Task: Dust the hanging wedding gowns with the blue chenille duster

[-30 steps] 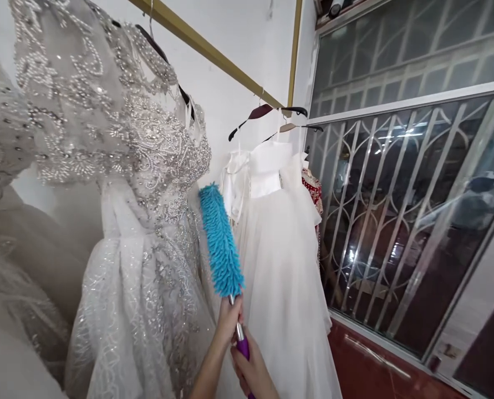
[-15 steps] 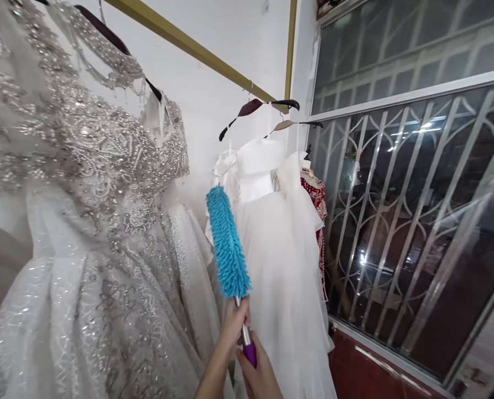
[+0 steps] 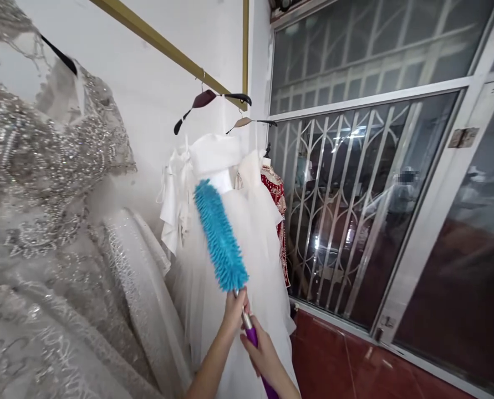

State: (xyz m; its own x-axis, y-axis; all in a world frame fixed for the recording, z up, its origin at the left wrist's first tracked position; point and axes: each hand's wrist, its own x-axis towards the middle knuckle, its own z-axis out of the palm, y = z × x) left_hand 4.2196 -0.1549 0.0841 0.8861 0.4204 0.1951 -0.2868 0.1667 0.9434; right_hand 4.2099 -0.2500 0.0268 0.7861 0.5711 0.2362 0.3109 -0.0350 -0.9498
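Note:
A blue microfibre duster with a metal rod and purple handle is held tilted in front of me, its head up and to the left. My left hand is closed round the rod just below the blue head. Lower down, my right hand wraps round the purple handle. Behind the duster hangs a plain white dress; whether the blue fibres touch it I cannot tell. On the left, a beaded silver-white gown fills the view.
Dark hangers hang from a gold rail along the white wall. A red embroidered garment stands behind the white dress. To the right are a glass window with a white grille, a metal-framed door and red floor tiles.
My view has turned to the right, so the gowns shift left and more of the door shows. The duster leans further left; both hands keep their hold on it.

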